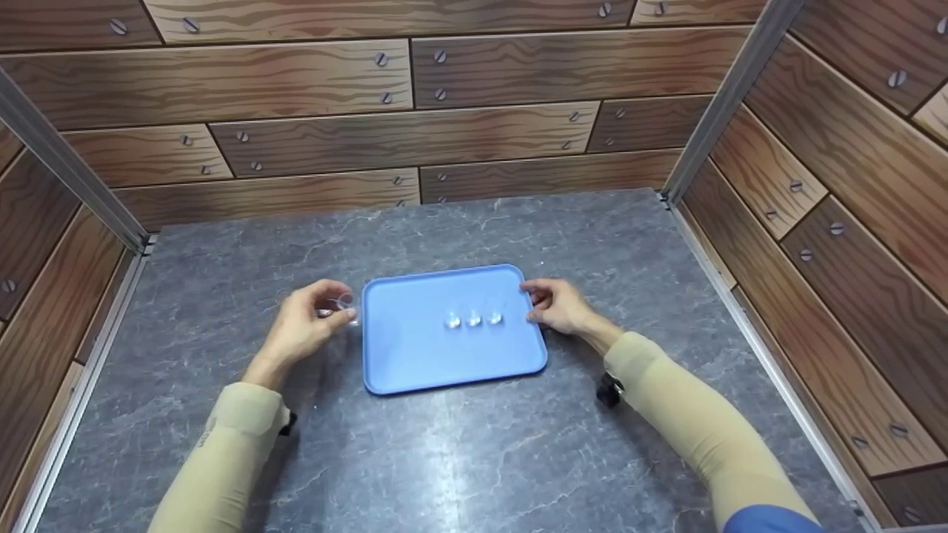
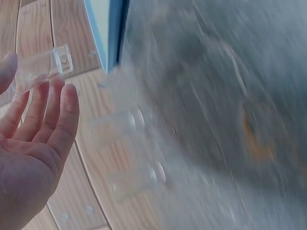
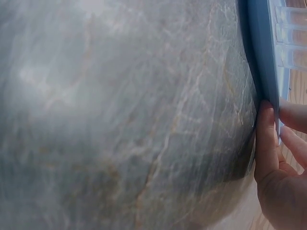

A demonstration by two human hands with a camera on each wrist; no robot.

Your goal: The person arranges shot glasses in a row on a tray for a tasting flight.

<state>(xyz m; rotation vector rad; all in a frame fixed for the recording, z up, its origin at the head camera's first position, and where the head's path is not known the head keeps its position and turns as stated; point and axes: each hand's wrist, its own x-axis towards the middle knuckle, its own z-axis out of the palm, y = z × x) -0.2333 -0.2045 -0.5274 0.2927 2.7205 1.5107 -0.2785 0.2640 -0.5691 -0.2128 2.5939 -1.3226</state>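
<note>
A blue rectangular tray (image 1: 415, 359) lies between both hands, bearing a row of three small clear glasses (image 1: 474, 319) right of its middle. Just off the tray's left end, my left hand (image 1: 305, 320) holds another clear glass (image 2: 38, 69) between thumb and fingers. Two more clear glasses, a nearer one (image 2: 134, 181) and another (image 2: 111, 129), stand on the tabletop beside that hand in the left wrist view; the hand mostly hides them in the head view. My right hand (image 1: 564, 306) pinches the tray's right rim, fingers on both sides of it.
A dark grey marbled tabletop (image 1: 474, 459) carries everything. Wood-patterned panels (image 1: 318, 74) close off the back and sides, joined by metal corner posts (image 1: 722, 104). A metal rail (image 1: 770, 377) runs along the right edge.
</note>
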